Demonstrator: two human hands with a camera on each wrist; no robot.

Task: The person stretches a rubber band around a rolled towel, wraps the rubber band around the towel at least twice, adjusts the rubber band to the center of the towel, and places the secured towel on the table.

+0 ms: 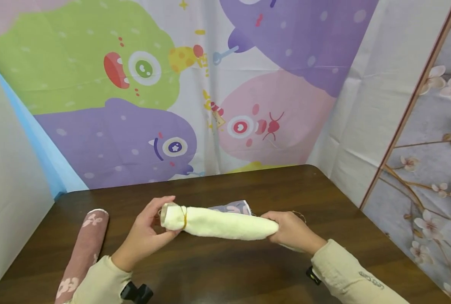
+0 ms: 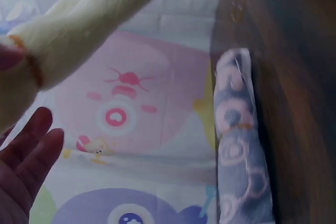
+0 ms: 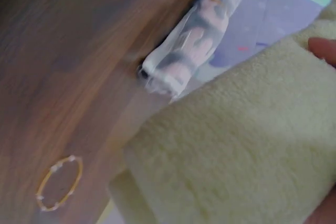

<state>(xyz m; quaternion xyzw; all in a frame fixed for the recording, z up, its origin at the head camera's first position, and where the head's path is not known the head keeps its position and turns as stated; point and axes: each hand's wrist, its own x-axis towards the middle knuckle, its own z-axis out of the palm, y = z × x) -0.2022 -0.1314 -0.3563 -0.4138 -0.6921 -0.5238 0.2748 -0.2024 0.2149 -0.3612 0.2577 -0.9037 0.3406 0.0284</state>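
A pale yellow rolled towel is held up between both hands above the table. My left hand holds its left end, thumb below and fingers over the top. Close to that end, a yellow elastic band circles the roll. My right hand grips the other end; in the right wrist view the towel's fuzzy surface fills much of the picture. Behind the yellow roll lies a grey and pink patterned rolled towel, mostly hidden in the head view, with a band round it too.
A dusty pink rolled towel with pale flowers lies at the table's left, partly behind the left sleeve. One loose yellow elastic band rests on the dark wooden table near the right hand. A cartoon-printed curtain hangs behind the table.
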